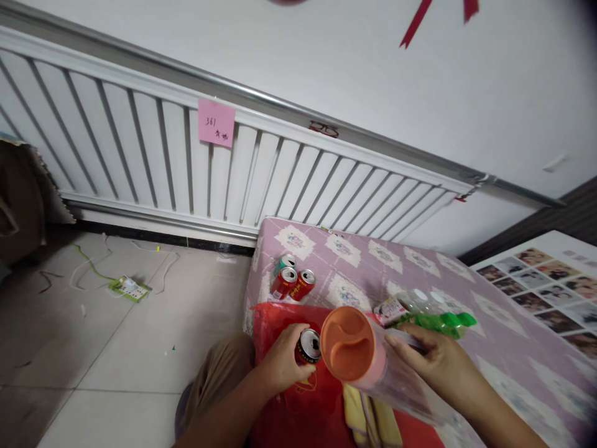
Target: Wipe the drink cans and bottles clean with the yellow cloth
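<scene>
My left hand (286,364) is wrapped round a dark drink can (310,345) with a silver top, opened at its tab. In my right hand (426,351) is the handle of a clear plastic pitcher (405,389) with an orange lid (347,343). The pitcher is tilted, its lid toward the can and close to it; I cannot tell if they touch. Both are over a red plastic bag (284,317) on the bed. A yellow striped cloth (373,417) lies partly under the pitcher.
Two red cans (283,283) and a teal can (285,262) stand behind the bag. Clear bottles with green parts (443,322) and a small pink-and-white box (389,310) lie to the right. A white radiator (177,155) lines the wall. A power strip (130,288) rests on the floor.
</scene>
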Demonstrator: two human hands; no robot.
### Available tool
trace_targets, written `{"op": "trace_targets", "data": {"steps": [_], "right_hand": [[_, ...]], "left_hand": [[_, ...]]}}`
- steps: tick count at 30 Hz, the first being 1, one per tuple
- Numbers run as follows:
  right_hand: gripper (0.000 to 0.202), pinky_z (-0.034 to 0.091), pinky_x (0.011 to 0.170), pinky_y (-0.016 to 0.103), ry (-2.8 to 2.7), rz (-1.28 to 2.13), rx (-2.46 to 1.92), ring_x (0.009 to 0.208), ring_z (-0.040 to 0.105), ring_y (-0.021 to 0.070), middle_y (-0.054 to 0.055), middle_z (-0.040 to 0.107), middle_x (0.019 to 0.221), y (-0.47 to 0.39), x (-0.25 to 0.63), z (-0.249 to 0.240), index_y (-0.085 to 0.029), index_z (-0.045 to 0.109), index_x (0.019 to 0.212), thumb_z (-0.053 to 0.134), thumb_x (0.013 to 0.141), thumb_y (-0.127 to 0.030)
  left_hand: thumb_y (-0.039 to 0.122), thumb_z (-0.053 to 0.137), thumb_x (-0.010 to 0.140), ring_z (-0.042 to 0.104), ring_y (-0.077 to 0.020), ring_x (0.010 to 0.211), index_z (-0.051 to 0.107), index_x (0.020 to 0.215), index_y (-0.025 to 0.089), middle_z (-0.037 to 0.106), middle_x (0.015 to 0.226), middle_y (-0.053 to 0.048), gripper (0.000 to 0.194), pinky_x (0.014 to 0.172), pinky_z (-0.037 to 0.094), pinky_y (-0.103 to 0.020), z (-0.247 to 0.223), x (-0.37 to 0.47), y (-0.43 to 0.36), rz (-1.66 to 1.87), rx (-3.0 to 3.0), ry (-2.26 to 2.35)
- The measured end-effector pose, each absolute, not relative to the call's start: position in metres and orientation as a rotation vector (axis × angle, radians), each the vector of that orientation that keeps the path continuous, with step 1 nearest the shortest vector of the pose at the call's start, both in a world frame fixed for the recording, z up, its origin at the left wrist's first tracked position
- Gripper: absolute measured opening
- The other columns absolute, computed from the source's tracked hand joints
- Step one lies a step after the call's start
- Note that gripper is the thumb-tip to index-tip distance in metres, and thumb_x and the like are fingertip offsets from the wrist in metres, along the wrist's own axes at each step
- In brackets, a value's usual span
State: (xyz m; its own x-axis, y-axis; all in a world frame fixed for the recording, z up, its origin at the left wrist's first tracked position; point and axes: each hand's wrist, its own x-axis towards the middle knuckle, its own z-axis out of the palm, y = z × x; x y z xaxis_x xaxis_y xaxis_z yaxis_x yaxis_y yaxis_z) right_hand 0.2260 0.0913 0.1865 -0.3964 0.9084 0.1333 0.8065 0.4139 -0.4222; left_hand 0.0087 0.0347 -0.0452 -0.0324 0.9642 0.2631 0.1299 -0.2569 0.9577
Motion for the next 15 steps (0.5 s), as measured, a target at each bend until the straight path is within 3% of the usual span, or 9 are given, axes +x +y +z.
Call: {"op": "trace_targets", "data": {"steps": [15], "right_hand": [[0.038, 0.050, 0.048, 0.027, -2.341, 0.394, -1.463, 0.052, 0.061, 0.0186, -0.002, 0.062, 0.052, 0.0915, 0.2247, 0.1893, -0.025, 0.063, 0.056, 0.064, 0.079, -0.056]], "left_hand": [[0.006, 0.081, 0.059, 0.060, -0.0311, 0.122, 0.054, 0.132, 0.021, 0.063, 0.131, -0.012, 0.079, 0.109, 0.047, -0.047, -0.0412, 0.0073, 0.0339, 1.376, 1.465, 1.190]]}}
